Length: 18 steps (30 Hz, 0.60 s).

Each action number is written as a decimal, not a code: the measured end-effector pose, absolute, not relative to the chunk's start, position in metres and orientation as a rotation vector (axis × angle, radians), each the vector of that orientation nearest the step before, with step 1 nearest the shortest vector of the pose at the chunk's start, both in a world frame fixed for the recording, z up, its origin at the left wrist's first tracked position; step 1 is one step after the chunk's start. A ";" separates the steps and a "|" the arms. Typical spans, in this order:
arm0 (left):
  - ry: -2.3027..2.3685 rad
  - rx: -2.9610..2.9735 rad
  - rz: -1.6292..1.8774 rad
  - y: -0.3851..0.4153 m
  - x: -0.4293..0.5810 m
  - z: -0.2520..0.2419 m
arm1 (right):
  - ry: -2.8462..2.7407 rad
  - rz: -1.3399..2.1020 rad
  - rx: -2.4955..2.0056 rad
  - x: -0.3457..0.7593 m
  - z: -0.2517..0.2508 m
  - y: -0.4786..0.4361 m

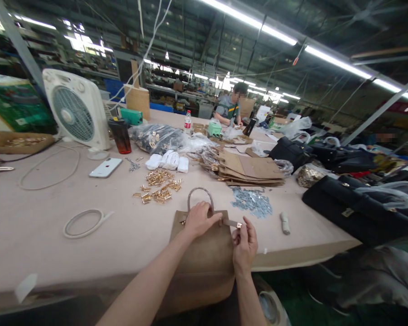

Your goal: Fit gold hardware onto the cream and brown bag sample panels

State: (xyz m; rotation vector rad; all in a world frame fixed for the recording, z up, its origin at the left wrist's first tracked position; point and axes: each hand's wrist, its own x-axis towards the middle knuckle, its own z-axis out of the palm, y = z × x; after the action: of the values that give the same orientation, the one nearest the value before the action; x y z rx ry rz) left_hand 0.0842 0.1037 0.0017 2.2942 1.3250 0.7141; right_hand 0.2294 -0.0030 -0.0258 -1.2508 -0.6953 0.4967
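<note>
From afar I see, at the front edge of the table (129, 199), a brown handbag (206, 253), handle (200, 189) attached; left hand (200, 220) over its top, grip unclear; right hand (245, 244) pinching a strap (230, 222), metal tip (239, 225) apparently fitted, end unfastened.

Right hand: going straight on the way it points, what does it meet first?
Beyond the strap beside it, the right hand would probably meet the grey metal pieces; depth is unclear.

The handbag (204, 253) before me is brown. Beyond it I see gold clips (159, 177) and white cloths (170, 160); right of it, bluish-grey plates (253, 203) and a black bag (329, 213); left of it, a white phone (106, 167).
</note>
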 end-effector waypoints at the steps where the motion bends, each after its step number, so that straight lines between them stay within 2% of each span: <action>1: 1.344 2.297 0.736 0.101 0.085 0.002 | -0.666 0.487 -1.227 0.228 -0.026 -0.006; 6: 1.418 2.332 0.772 0.086 0.084 0.011 | -0.888 0.449 -1.298 0.223 -0.025 -0.039; 11: 1.405 2.361 0.916 0.067 0.071 0.046 | -1.195 0.251 -1.409 0.206 -0.023 -0.081; 15: 1.301 2.375 1.124 0.052 0.056 0.081 | -1.220 0.276 -1.478 0.190 -0.023 -0.103; 18: 1.112 2.328 1.415 0.041 0.044 0.100 | -1.238 0.317 -1.436 0.181 -0.012 -0.117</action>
State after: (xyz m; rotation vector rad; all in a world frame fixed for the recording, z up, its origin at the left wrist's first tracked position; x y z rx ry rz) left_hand 0.0440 0.0414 0.0996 2.3284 1.1121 1.4152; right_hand 0.1811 -0.1168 -0.0119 -1.4362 -1.2384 0.3171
